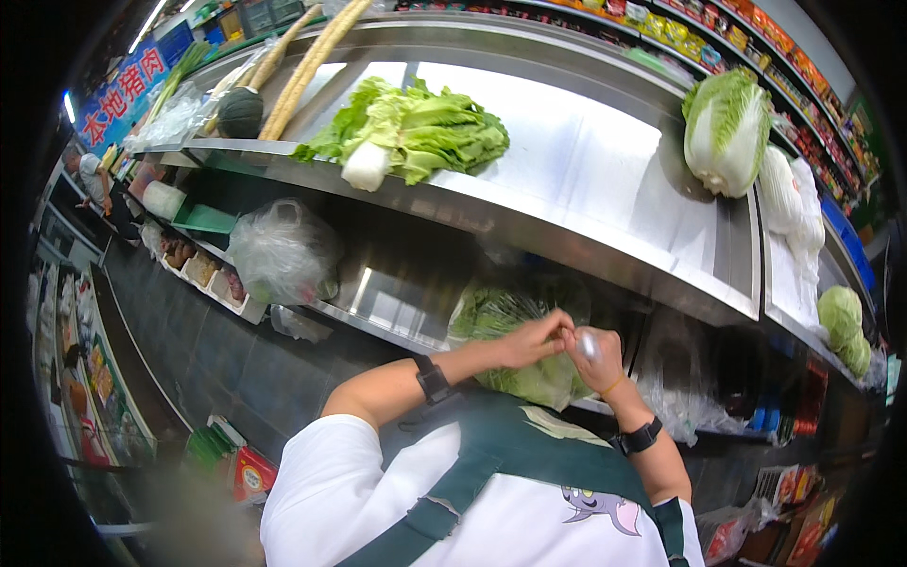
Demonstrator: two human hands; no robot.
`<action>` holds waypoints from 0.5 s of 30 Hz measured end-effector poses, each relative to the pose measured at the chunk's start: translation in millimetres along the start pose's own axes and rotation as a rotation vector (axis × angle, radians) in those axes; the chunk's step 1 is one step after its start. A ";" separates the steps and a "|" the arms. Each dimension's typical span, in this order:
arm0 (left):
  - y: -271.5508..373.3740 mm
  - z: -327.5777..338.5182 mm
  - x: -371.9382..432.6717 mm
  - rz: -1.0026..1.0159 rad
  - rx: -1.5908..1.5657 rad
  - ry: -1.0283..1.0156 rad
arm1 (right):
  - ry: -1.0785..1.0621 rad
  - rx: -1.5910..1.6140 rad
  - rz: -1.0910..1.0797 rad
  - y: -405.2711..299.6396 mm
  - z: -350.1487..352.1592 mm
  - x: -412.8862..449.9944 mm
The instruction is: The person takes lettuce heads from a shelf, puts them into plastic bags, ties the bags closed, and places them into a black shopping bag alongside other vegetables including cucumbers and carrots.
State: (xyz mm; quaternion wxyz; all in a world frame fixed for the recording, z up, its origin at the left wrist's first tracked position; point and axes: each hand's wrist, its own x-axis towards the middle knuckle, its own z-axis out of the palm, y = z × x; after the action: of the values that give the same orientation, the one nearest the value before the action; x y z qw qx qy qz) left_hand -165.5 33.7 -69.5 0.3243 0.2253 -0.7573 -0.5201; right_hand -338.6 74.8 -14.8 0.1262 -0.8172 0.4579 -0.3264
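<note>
Both my hands meet above a clear plastic bag of leafy green vegetables [496, 312] on the lower level of a metal display stand. My left hand [536, 340] has its fingers bent at the gathered top of the bag, touching my other hand. My right hand [596, 356] is closed on a bunched, shiny piece of clear plastic, which seems to be the bag's neck. On the upper metal shelf [567, 163] lies a pile of loose green lettuce [453, 131] with a white stem end. A napa cabbage [726, 131] stands at that shelf's right end.
A knotted plastic bag of produce [283, 248] sits on the lower level at left. Long pale roots [312, 67] and a dark green squash [239, 113] lie at upper left. Round cabbages [842, 319] are at far right. Another person [93, 177] stands far left.
</note>
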 end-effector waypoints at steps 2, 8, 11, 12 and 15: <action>-15.0 8.2 -7.8 -0.052 0.084 -0.028 | -0.023 0.033 -0.033 -5.5 -1.7 2.8; -15.6 8.7 10.2 -0.052 -0.080 0.151 | 0.153 0.446 0.398 4.9 3.1 6.8; -29.5 20.4 16.0 -0.256 -0.127 0.246 | 0.054 0.885 0.480 15.9 -8.3 3.4; -39.0 24.7 16.4 -0.143 0.019 0.234 | 0.034 0.814 0.376 -0.3 -8.4 9.8; -25.1 34.3 11.7 0.104 0.002 0.359 | -0.047 0.471 0.023 -25.3 -7.2 19.8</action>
State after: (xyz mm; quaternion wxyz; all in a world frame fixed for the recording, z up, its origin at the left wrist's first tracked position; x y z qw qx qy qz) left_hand -198.3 38.8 -98.4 0.4808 0.2752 -0.6982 -0.4534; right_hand -319.1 72.9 11.7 0.3276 -0.7673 0.3755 -0.4037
